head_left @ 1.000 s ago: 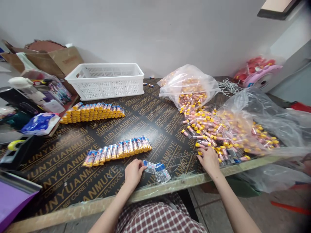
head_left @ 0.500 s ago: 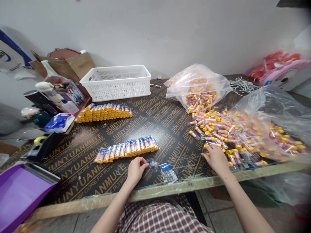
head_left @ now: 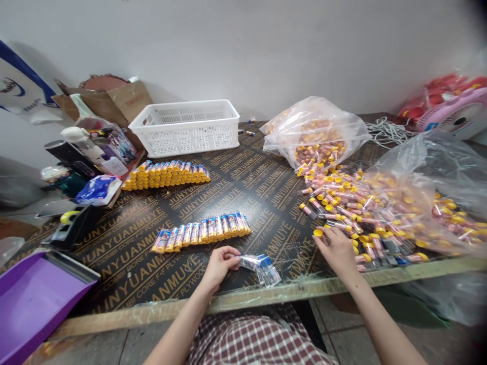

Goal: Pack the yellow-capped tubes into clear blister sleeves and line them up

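Note:
My left hand (head_left: 222, 263) pinches the end of a small clear wrapper (head_left: 249, 261), which reaches over a few blue-and-grey printed labels (head_left: 269, 271) near the table's front edge. At the left rim of a loose pile of yellow-capped pink tubes (head_left: 342, 195), my right hand (head_left: 337, 249) has its fingers closed on a tube whose yellow cap (head_left: 318, 233) shows at the fingertips. Behind my left hand lies a row of blue-wrapped tubes with yellow ends (head_left: 201, 231). A higher stack of similar tubes (head_left: 165, 176) sits farther back.
A white plastic basket (head_left: 186, 137) stands by the wall. An open clear bag of tubes (head_left: 315, 132) is behind the pile, with a pink fan (head_left: 456, 119) at the far right. Left are a tape dispenser (head_left: 72, 228), bottles and a purple dustpan (head_left: 41, 299).
The clear wrapper at my left fingertips has shifted right, onto the labels. My right hand has drawn slightly back from the pile with a yellow-capped tube. The view has turned slightly left.

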`<action>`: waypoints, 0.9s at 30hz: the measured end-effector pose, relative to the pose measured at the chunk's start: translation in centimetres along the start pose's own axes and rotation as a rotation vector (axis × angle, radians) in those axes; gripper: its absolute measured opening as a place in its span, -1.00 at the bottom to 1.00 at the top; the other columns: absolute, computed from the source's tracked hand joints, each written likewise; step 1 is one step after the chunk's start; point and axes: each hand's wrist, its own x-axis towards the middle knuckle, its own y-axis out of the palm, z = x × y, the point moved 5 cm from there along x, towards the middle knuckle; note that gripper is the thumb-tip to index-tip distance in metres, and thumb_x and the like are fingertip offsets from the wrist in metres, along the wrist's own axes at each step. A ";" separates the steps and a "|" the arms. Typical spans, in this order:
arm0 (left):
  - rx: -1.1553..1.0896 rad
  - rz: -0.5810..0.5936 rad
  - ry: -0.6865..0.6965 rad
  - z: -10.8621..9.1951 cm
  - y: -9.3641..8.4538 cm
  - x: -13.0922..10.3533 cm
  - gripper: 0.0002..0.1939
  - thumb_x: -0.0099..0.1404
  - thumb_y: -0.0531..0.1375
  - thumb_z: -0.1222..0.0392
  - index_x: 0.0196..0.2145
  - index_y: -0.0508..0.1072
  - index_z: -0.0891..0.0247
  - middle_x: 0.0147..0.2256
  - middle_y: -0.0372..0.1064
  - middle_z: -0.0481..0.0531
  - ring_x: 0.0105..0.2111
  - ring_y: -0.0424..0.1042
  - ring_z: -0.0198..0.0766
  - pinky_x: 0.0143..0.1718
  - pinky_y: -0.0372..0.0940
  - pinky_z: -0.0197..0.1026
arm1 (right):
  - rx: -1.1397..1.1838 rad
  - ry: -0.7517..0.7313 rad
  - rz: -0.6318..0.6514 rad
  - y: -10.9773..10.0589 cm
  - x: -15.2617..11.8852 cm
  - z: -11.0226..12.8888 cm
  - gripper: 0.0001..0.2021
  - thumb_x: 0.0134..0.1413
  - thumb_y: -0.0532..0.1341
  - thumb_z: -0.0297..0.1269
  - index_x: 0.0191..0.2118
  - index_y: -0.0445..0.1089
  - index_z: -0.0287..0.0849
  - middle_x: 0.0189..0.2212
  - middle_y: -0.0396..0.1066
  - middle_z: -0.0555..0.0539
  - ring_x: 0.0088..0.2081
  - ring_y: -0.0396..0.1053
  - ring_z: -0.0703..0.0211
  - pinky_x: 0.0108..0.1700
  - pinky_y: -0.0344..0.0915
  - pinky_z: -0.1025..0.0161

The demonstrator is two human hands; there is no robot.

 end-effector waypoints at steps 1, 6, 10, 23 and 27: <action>0.053 0.014 0.025 -0.1 0.1 0.0 -0.80 -0.03 0.26 0.23 -0.41 0.38 0.34 -0.60 0.36 -0.05 -0.59 0.34 -0.33 -0.46 0.25 -0.28 | 0.145 0.016 -0.019 -0.3 -0.2 1.1 -0.76 0.08 0.14 -0.23 -0.16 0.36 -0.22 -0.32 0.37 -0.11 -0.33 0.33 0.14 -0.23 0.28 0.23; 0.515 -0.084 0.265 -1.0 0.8 -0.1 -0.74 0.02 0.15 0.44 -0.30 0.34 0.22 -0.58 0.36 -0.12 -0.53 0.33 -0.33 -0.40 0.18 -0.30 | 0.770 0.171 0.104 0.5 -1.4 6.7 -0.79 0.03 0.18 -0.17 -0.24 0.34 -0.18 -0.37 0.41 -0.08 -0.44 0.36 0.19 -0.35 0.33 0.25; 0.783 -0.103 0.330 -1.3 1.6 -0.5 -0.90 0.05 0.14 0.40 -0.49 0.35 0.23 -0.55 0.35 -0.07 -0.50 0.33 -0.30 -0.39 0.15 -0.28 | 0.965 0.253 0.175 1.4 -2.4 9.1 -0.73 0.02 0.20 -0.18 -0.16 0.30 -0.17 -0.34 0.42 -0.08 -0.39 0.39 0.18 -0.33 0.35 0.24; -0.271 -0.201 0.014 0.2 0.8 -0.2 -0.72 -0.16 0.33 0.25 -0.45 0.36 0.30 -0.56 0.38 -0.07 -0.57 0.35 -0.37 -0.45 0.29 -0.30 | 1.162 0.153 0.116 0.3 -4.4 12.5 -0.83 0.05 0.19 -0.29 -0.21 0.43 -0.16 -0.22 0.36 -0.14 -0.19 0.39 0.11 -0.21 0.42 0.22; -0.460 -0.198 -0.081 0.4 0.7 -0.1 -0.67 -0.23 0.41 0.22 -0.46 0.44 0.37 -0.49 0.44 0.00 -0.54 0.37 -0.41 -0.46 0.30 -0.37 | 1.163 0.157 0.114 0.1 -4.9 13.0 -0.82 0.07 0.19 -0.31 -0.17 0.42 -0.13 -0.19 0.36 -0.14 -0.18 0.39 0.10 -0.18 0.42 0.18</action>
